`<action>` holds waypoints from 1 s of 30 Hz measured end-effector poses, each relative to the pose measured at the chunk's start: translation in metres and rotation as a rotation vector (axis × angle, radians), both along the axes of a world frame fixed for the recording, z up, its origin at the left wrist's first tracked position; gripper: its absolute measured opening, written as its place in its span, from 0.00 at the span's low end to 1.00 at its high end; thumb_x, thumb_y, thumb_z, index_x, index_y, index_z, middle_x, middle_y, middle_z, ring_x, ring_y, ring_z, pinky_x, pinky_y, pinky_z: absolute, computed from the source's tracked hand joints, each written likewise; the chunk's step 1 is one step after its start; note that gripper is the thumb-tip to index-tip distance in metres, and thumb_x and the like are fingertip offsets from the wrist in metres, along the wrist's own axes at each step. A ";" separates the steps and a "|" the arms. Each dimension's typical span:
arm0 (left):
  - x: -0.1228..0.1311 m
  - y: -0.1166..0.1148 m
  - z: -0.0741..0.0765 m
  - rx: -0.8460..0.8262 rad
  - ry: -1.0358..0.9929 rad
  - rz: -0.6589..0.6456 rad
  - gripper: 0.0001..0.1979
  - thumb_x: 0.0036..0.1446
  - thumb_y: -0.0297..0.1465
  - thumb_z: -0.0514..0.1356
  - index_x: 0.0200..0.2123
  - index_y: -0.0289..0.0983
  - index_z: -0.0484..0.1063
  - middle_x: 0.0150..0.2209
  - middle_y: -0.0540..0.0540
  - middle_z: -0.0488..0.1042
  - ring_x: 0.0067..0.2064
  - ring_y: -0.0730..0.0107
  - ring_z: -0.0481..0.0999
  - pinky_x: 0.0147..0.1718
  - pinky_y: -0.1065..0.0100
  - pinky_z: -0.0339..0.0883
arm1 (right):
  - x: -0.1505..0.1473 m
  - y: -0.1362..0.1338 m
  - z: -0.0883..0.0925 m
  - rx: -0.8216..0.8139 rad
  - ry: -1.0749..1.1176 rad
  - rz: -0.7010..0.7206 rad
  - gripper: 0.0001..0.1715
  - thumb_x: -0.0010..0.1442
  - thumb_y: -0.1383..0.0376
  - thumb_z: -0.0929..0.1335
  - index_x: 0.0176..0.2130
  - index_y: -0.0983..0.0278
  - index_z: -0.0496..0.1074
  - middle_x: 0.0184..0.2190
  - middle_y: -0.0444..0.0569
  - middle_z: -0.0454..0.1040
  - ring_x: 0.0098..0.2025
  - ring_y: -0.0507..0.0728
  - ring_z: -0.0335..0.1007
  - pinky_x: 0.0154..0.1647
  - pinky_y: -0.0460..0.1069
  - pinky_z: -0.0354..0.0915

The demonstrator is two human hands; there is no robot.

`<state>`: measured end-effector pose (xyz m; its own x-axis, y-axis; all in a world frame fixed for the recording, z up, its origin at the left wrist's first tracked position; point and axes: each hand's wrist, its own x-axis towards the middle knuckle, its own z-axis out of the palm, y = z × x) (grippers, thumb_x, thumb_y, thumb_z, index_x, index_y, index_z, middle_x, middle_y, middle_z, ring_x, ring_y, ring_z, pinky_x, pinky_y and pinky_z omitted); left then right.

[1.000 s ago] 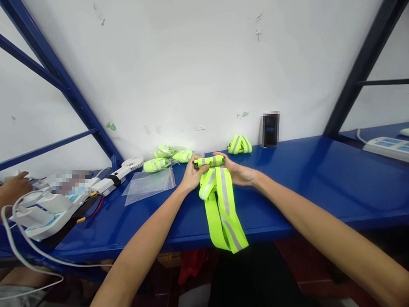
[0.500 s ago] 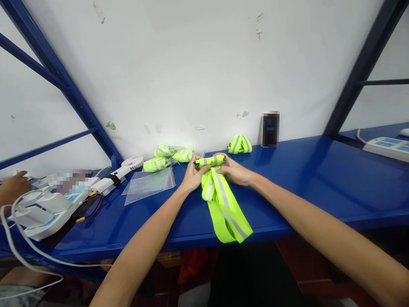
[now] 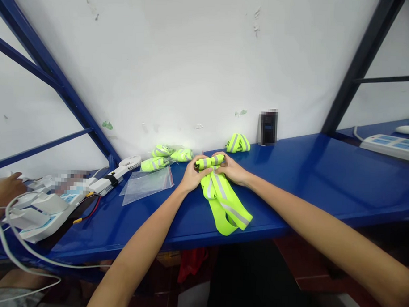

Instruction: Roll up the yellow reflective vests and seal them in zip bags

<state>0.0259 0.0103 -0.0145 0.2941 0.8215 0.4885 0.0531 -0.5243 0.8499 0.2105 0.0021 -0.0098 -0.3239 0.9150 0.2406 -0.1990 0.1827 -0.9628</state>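
A neon-yellow reflective strap with grey stripes lies on the blue shelf, its far end wound into a small roll. My left hand pinches the roll's left end. My right hand is closed on its right end. The loose tail runs toward me and stops near the shelf's front edge.
Several rolled straps lie by the wall, another rolled strap further right. A clear plastic bag, a small white fan, white devices with cables and another person's hand are at left. A power strip sits far right.
The roll has taken up more of the strap. Its loose tail has shortened and now ends on the shelf instead of hanging over the front edge.
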 end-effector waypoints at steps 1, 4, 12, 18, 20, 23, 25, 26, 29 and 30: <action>0.000 0.000 0.001 0.006 0.008 0.009 0.23 0.45 0.37 0.71 0.44 0.38 0.70 0.39 0.48 0.71 0.37 0.70 0.70 0.36 0.71 0.64 | -0.001 -0.001 0.001 -0.001 0.001 -0.003 0.31 0.40 0.75 0.68 0.45 0.60 0.64 0.31 0.39 0.67 0.31 0.51 0.64 0.31 0.46 0.62; -0.001 -0.003 0.003 -0.006 0.018 -0.009 0.24 0.45 0.38 0.71 0.45 0.38 0.71 0.41 0.47 0.71 0.39 0.69 0.70 0.37 0.70 0.64 | -0.002 -0.003 0.003 -0.026 0.007 -0.028 0.30 0.39 0.75 0.67 0.44 0.59 0.65 0.29 0.38 0.66 0.29 0.51 0.63 0.29 0.46 0.61; 0.000 -0.004 0.005 -0.037 -0.010 0.066 0.17 0.56 0.45 0.61 0.38 0.37 0.73 0.44 0.45 0.75 0.42 0.64 0.73 0.41 0.68 0.65 | -0.004 -0.001 0.001 0.053 0.016 -0.048 0.30 0.41 0.73 0.69 0.47 0.60 0.70 0.31 0.41 0.70 0.33 0.53 0.66 0.35 0.48 0.63; 0.001 -0.002 0.006 0.005 0.012 0.121 0.14 0.56 0.42 0.62 0.37 0.38 0.73 0.43 0.46 0.76 0.43 0.65 0.73 0.43 0.68 0.64 | -0.004 0.001 -0.005 0.144 0.026 -0.007 0.26 0.47 0.67 0.73 0.47 0.60 0.70 0.36 0.43 0.73 0.38 0.55 0.70 0.40 0.50 0.66; 0.002 -0.003 0.008 0.001 0.018 0.125 0.14 0.56 0.42 0.61 0.38 0.37 0.73 0.42 0.46 0.76 0.40 0.66 0.73 0.41 0.68 0.65 | -0.005 0.002 -0.006 0.149 0.035 -0.031 0.24 0.47 0.66 0.73 0.46 0.60 0.70 0.36 0.43 0.72 0.38 0.55 0.69 0.40 0.50 0.66; 0.004 -0.006 0.009 -0.010 0.032 0.137 0.15 0.56 0.43 0.61 0.38 0.37 0.73 0.40 0.47 0.75 0.36 0.68 0.72 0.36 0.70 0.65 | -0.008 0.003 -0.007 0.191 0.008 -0.108 0.23 0.47 0.67 0.73 0.44 0.61 0.71 0.35 0.43 0.72 0.37 0.54 0.68 0.40 0.50 0.65; 0.006 -0.007 0.010 -0.010 0.044 0.134 0.16 0.55 0.43 0.62 0.40 0.37 0.74 0.40 0.47 0.75 0.35 0.69 0.71 0.33 0.71 0.64 | -0.009 0.004 -0.007 0.236 -0.025 -0.182 0.21 0.46 0.69 0.72 0.42 0.62 0.71 0.36 0.44 0.72 0.37 0.54 0.68 0.40 0.49 0.64; 0.006 -0.007 0.009 -0.011 0.048 0.125 0.16 0.55 0.43 0.62 0.40 0.38 0.74 0.40 0.47 0.75 0.35 0.69 0.71 0.33 0.71 0.64 | -0.009 0.004 -0.007 0.254 -0.039 -0.214 0.20 0.45 0.69 0.72 0.41 0.63 0.71 0.36 0.44 0.73 0.37 0.55 0.68 0.40 0.49 0.64; 0.003 -0.007 0.008 -0.035 0.052 0.079 0.18 0.53 0.42 0.64 0.43 0.37 0.74 0.40 0.46 0.75 0.35 0.69 0.72 0.33 0.70 0.65 | -0.007 0.003 -0.005 0.261 -0.051 -0.229 0.19 0.46 0.68 0.72 0.41 0.63 0.72 0.37 0.45 0.74 0.38 0.55 0.69 0.41 0.50 0.65; 0.001 -0.006 0.008 -0.045 0.042 0.062 0.19 0.52 0.41 0.65 0.43 0.37 0.73 0.41 0.46 0.75 0.35 0.68 0.72 0.34 0.70 0.65 | -0.006 0.002 -0.003 0.243 -0.046 -0.196 0.20 0.46 0.68 0.73 0.41 0.62 0.72 0.37 0.45 0.74 0.38 0.55 0.69 0.41 0.50 0.65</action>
<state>0.0272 0.0045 -0.0067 0.2612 0.8596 0.4391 0.1205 -0.4804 0.8687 0.2044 0.0042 -0.0132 -0.1632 0.8786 0.4488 -0.0943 0.4389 -0.8936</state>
